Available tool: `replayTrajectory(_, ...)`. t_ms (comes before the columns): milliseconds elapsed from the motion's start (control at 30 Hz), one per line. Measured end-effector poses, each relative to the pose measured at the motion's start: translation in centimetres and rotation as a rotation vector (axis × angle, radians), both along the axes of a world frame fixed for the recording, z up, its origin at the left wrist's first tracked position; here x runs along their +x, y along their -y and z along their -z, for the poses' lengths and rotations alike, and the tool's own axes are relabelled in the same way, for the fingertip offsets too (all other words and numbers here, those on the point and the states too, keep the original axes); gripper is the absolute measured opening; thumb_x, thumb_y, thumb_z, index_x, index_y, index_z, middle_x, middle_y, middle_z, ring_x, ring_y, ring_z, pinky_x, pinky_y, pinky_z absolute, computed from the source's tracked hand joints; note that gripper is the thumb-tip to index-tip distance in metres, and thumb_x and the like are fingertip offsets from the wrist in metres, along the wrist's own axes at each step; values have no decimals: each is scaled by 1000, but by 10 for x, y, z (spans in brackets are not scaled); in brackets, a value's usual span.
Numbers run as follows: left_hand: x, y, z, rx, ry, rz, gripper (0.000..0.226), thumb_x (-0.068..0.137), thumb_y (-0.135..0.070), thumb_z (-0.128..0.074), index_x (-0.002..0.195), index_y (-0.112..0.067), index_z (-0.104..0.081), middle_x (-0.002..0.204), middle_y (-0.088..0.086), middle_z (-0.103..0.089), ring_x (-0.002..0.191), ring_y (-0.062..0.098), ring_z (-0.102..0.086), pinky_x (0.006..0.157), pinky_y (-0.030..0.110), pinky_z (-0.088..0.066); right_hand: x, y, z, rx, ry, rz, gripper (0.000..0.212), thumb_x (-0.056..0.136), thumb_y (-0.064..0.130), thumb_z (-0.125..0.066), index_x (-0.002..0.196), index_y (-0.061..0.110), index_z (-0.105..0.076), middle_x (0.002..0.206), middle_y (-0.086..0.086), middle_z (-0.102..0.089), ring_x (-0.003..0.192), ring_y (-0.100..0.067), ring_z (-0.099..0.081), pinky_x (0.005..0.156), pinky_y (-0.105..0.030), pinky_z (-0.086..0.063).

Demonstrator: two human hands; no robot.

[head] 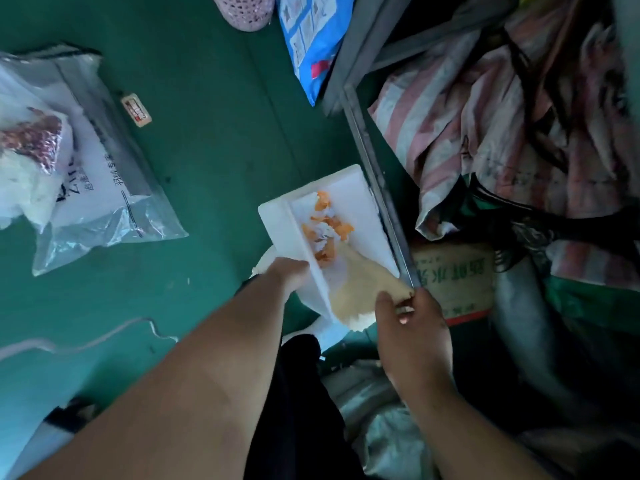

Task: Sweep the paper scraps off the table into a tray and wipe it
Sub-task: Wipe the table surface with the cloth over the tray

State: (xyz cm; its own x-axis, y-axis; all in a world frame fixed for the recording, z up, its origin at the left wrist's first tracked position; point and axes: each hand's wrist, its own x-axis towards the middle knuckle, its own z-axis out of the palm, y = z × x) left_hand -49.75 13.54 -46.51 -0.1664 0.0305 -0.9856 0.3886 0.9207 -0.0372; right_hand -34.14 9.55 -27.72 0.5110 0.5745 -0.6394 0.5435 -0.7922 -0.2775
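A white foam tray (pixel 360 202) lies at the right edge of the green table (pixel 207 133). Orange and white paper scraps (pixel 323 225) are piled inside it along its left wall. My left hand (pixel 289 275) grips the tray's near left rim from outside. My right hand (pixel 412 327) pinches a beige cloth (pixel 360 289) that drapes over the tray's near end and partly into it.
A clear plastic bag (pixel 86 174) with white and red contents lies at the left. A small label (pixel 136 109) and a blue packet (pixel 311 39) lie further back. A white cord (pixel 86 341) lies near left. Striped sacks (pixel 502 116) and a box (pixel 453 275) crowd the floor right of the metal table edge (pixel 377 188).
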Motion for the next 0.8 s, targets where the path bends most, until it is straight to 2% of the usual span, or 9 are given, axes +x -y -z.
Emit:
replayTrajectory(133,3,-3,-20,10,16,-1,26,100,-25,-48,118,-8,-55,80,3,-45,71,19,-43,64,29,-33,-2,2,-1,-42,-5,44,24,90,51,-58,84,28,-55,86,7,-68,67,-19,-67,63,-40,-59)
replayTrajectory(333,7,-7,-64,37,42,-41,48,96,-26,-47,136,0,-56,83,4,-50,71,20,-50,64,31,-41,-4,-5,-16,-52,4,7,26,95,44,-58,79,27,-45,93,2,-62,77,-25,-59,64,-34,-45)
replayTrajectory(433,11,-12,-92,34,38,-88,30,94,-23,-45,109,-4,-63,87,6,-54,76,22,-57,64,29,-46,-3,-7,-25,-30,-8,21,25,95,43,-58,81,27,-46,97,1,-61,76,-24,-55,65,-31,-37)
replayTrajectory(467,13,-13,-103,38,50,-126,29,95,-24,-45,107,-4,-62,94,10,-59,83,25,-63,69,30,-52,-3,-7,-29,-14,-16,28,23,95,42,-59,84,26,-48,97,1,-62,75,-24,-55,65,-31,-37)
replayTrajectory(500,16,-14,-112,42,67,-159,35,98,-25,-45,118,-1,-62,107,15,-66,97,29,-69,79,33,-58,-2,-7,-33,3,-29,34,22,95,42,-60,85,25,-50,97,1,-63,75,-23,-56,64,-31,-38)
replayTrajectory(567,26,-15,-141,62,89,-221,42,104,-29,-46,136,-4,-57,122,14,-67,111,29,-69,95,39,-57,2,-2,-44,36,-72,53,23,93,43,-61,85,23,-52,92,1,-66,73,-23,-62,61,-30,-44)
replayTrajectory(667,42,-15,-177,90,147,-313,26,104,-31,-49,120,-18,-64,116,4,-66,101,24,-67,94,43,-57,5,7,-57,31,-132,93,22,92,44,-62,87,24,-54,88,3,-68,70,-22,-66,59,-30,-51)
replayTrajectory(733,51,-8,-202,93,167,-361,19,103,-31,-51,106,-21,-66,113,4,-66,96,25,-66,93,43,-56,7,14,-70,39,-179,141,21,92,42,-63,86,24,-54,86,1,-69,67,-19,-66,54,-27,-46)
replayTrajectory(800,59,-2,-219,87,176,-399,21,102,-33,-51,109,-20,-66,110,4,-67,98,25,-66,86,41,-56,8,17,-81,38,-193,170,20,90,40,-65,85,23,-56,85,0,-69,65,-16,-63,50,-24,-39)
